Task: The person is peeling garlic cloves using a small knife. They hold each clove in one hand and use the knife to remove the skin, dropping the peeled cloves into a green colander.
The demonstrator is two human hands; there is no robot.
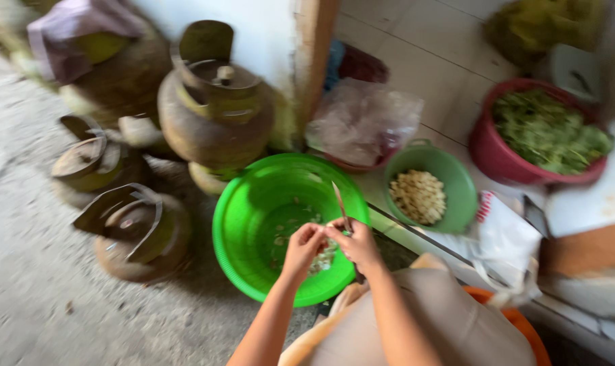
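Your left hand [302,245] and right hand [353,242] meet over the bright green basin [243,234], which sits on the concrete floor [36,285]. The right fingers are closed around a small knife [340,203], blade pointing up and away from you. The left fingers are pinched shut on a small pale piece, likely a garlic clove; blur prevents a firm identification.

Progress, as a judgement: the smaller green bowl [456,186], just right of the basin on the tiled step, holds a good heap of pale peeled pieces [419,196], so a fair share appears done. The basin bottom carries only a scatter of pale scraps and pieces [287,234] beneath your hands; how many remain unpeeled cannot be told.

Surroundings: rusty gas cylinders [212,108] stand left of the basin. A red tub of green leaves [544,132] sits well apart at right, and a crumpled plastic bag [365,118] lies beyond the bowl.
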